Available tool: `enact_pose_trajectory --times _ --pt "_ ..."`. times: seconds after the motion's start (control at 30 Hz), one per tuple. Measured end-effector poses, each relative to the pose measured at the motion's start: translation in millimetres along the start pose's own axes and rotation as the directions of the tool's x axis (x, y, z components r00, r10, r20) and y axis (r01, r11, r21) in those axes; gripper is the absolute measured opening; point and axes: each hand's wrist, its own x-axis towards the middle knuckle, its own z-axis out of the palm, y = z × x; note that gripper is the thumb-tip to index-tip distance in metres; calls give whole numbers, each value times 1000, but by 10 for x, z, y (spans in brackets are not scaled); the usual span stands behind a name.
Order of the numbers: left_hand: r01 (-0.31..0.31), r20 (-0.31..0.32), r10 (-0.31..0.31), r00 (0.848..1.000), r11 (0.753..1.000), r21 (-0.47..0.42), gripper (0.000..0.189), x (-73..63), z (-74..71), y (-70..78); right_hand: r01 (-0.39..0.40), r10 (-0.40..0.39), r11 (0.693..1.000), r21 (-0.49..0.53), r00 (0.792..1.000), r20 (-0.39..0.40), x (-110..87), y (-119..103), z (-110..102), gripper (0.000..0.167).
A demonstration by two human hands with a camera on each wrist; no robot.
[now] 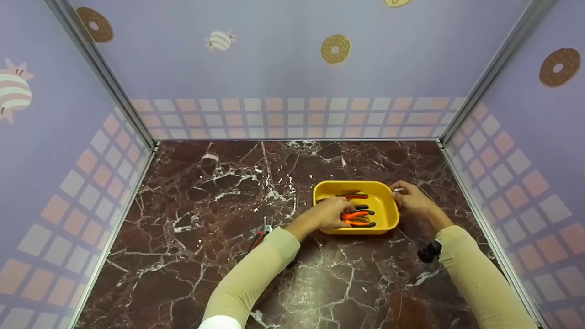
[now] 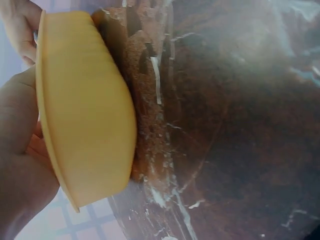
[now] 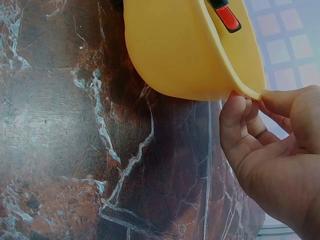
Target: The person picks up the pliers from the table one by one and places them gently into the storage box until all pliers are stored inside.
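Observation:
A yellow plastic bin [image 1: 386, 201] sits on the marbled surface with several pliers in it. My left hand [image 1: 332, 214] reaches over its left side and grips the orange-handled pliers [image 1: 356, 214] near their head, handles pointing right. In the left wrist view the bin's wall [image 2: 87, 110] hides most of those fingers. Behind them lies a tool with a red-and-black handle [image 1: 356, 196], also seen in the right wrist view as a red grip [image 3: 227, 19]. My right hand [image 3: 275, 140] pinches the bin's right rim between thumb and fingers.
Left of the bin, another tool with red-and-black handles [image 1: 259, 237] lies partly under my left forearm. Purple patterned panels [image 1: 292, 68] enclose the marbled surface [image 1: 205, 205] at the back and both sides, with metal strips along the corners.

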Motion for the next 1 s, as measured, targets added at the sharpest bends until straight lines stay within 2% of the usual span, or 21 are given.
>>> enact_pose_trajectory --times 0.17,0.27,0.43,0.77,1.0 --pt "-6 -1 6 1000 1000 -1 39 -6 31 -24 6 -6 1000 -10 1000 15 -1 -11 -8 32" --pt "-9 3 9 1000 1000 16 36 -1 43 -25 -6 6 1000 1 1000 27 -53 -99 -3 33" --pt "20 26 -21 999 999 45 34 9 41 -4 -21 21 1000 16 999 34 -157 -259 32 33" --pt "15 23 -18 1000 994 110 30 16 88 21 -17 16 1000 -15 1000 -4 -22 36 7 32" --pt "35 20 -38 999 991 129 36 -9 81 22 8 -8 999 -36 1000 -6 6 37 1 31"
